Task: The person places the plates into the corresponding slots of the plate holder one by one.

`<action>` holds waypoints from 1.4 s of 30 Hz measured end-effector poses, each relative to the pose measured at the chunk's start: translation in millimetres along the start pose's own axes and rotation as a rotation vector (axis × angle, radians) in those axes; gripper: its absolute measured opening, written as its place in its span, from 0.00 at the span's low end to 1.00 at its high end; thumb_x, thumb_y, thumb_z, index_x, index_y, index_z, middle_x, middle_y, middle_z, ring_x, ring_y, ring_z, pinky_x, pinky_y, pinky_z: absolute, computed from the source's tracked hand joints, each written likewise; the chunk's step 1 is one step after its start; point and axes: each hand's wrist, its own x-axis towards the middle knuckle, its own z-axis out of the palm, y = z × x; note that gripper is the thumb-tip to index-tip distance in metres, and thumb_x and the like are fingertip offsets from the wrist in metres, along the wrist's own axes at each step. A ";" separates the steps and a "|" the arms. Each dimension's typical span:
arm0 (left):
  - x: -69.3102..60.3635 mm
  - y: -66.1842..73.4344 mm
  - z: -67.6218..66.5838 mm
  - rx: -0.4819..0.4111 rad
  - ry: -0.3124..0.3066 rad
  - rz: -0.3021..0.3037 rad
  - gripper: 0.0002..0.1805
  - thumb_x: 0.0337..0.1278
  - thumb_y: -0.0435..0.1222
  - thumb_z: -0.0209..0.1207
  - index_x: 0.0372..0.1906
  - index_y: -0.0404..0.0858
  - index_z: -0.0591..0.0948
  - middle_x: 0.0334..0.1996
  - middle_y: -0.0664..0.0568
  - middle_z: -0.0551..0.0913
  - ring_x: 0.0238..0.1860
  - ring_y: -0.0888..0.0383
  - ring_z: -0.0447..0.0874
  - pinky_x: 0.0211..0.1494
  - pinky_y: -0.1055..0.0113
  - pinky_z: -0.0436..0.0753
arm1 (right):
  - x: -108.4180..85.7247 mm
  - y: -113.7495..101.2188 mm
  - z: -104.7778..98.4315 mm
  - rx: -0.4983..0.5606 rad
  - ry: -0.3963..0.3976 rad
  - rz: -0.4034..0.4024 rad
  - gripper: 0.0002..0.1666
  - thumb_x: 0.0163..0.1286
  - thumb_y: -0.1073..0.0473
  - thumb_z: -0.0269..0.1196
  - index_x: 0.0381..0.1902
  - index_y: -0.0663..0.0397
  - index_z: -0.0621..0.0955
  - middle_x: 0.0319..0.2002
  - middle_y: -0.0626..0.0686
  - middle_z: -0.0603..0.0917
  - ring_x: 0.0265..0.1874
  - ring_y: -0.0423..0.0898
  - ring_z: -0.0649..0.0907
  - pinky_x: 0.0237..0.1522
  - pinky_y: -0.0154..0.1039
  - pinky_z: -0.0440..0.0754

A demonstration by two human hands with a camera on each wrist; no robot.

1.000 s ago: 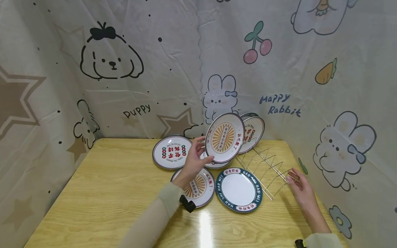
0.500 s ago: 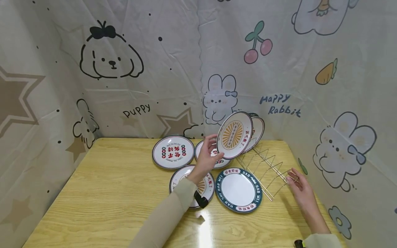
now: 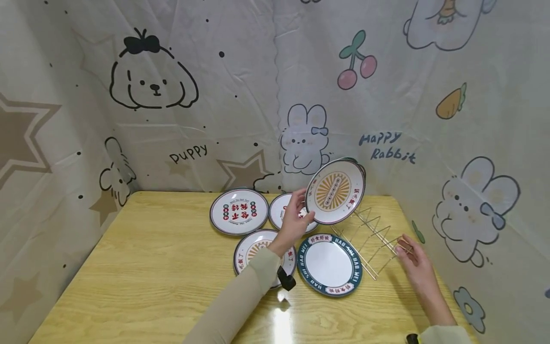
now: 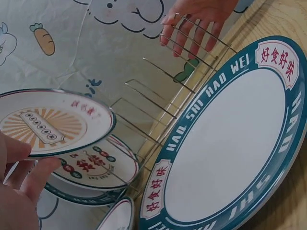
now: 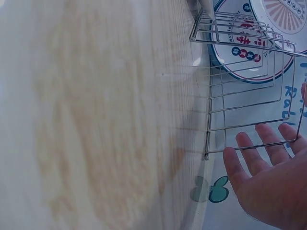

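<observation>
My left hand (image 3: 294, 225) pinches the left rim of a white plate (image 3: 336, 191) with an orange sunburst, holding it tilted above the far end of a wire plate rack (image 3: 378, 233). In the left wrist view, a white plate with red characters (image 4: 98, 165) and a green-rimmed plate (image 4: 81, 198) stand leaning at the rack's far end. The held plate mostly hides both in the head view. My right hand (image 3: 418, 267) holds the near end of the rack, with its fingers (image 5: 249, 155) behind the end wire and thumb mostly out of frame in the right wrist view.
A green-rimmed plate (image 3: 330, 265) lies flat left of the rack. Farther left lie a sunburst plate (image 3: 247, 251), partly under my left arm, and two plates with red characters, one at the back left (image 3: 238, 211) and one behind my hand (image 3: 280, 210). A printed curtain (image 3: 240, 119) borders the wooden table (image 3: 142, 267).
My left hand has carried the sunburst plate to the right, in front of the plates standing in the rack. The right hand and the rack have stayed nearly still.
</observation>
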 end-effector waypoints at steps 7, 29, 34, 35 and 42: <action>1.1 -0.9 1.0 -0.058 0.108 -0.024 0.38 0.66 0.19 0.56 0.73 0.52 0.65 0.64 0.46 0.77 0.61 0.50 0.81 0.48 0.64 0.92 | 0.0 0.4 0.8 0.006 -0.002 -0.001 0.40 0.83 0.45 0.52 0.82 0.58 0.55 0.75 0.70 0.66 0.54 0.16 0.64 0.50 0.08 0.66; 21.7 -5.0 20.3 0.109 0.225 0.033 0.35 0.65 0.20 0.57 0.73 0.49 0.69 0.63 0.46 0.79 0.65 0.50 0.79 0.53 0.67 0.90 | 1.2 1.5 -1.2 -0.005 0.004 -0.015 0.40 0.83 0.46 0.53 0.82 0.59 0.57 0.75 0.70 0.67 0.55 0.17 0.65 0.51 0.08 0.66; 24.1 -7.9 20.1 0.146 0.229 0.051 0.34 0.65 0.21 0.58 0.72 0.49 0.71 0.63 0.47 0.80 0.64 0.50 0.81 0.58 0.60 0.89 | 1.4 1.1 -1.4 0.005 0.008 -0.026 0.39 0.83 0.47 0.53 0.81 0.60 0.57 0.74 0.71 0.67 0.54 0.16 0.65 0.52 0.08 0.66; 24.2 -8.5 20.2 0.160 0.232 0.054 0.34 0.65 0.21 0.58 0.72 0.48 0.71 0.63 0.47 0.81 0.63 0.50 0.81 0.60 0.59 0.88 | 1.7 1.4 -1.3 0.009 0.008 -0.027 0.39 0.83 0.47 0.53 0.81 0.61 0.57 0.74 0.71 0.67 0.54 0.16 0.65 0.52 0.08 0.66; 21.3 -17.5 20.9 0.174 0.188 0.060 0.34 0.66 0.22 0.58 0.72 0.51 0.71 0.64 0.49 0.80 0.65 0.51 0.80 0.68 0.53 0.83 | 1.3 2.0 -1.6 0.001 -0.003 -0.001 0.40 0.83 0.45 0.53 0.82 0.58 0.56 0.75 0.69 0.67 0.56 0.20 0.66 0.52 0.08 0.66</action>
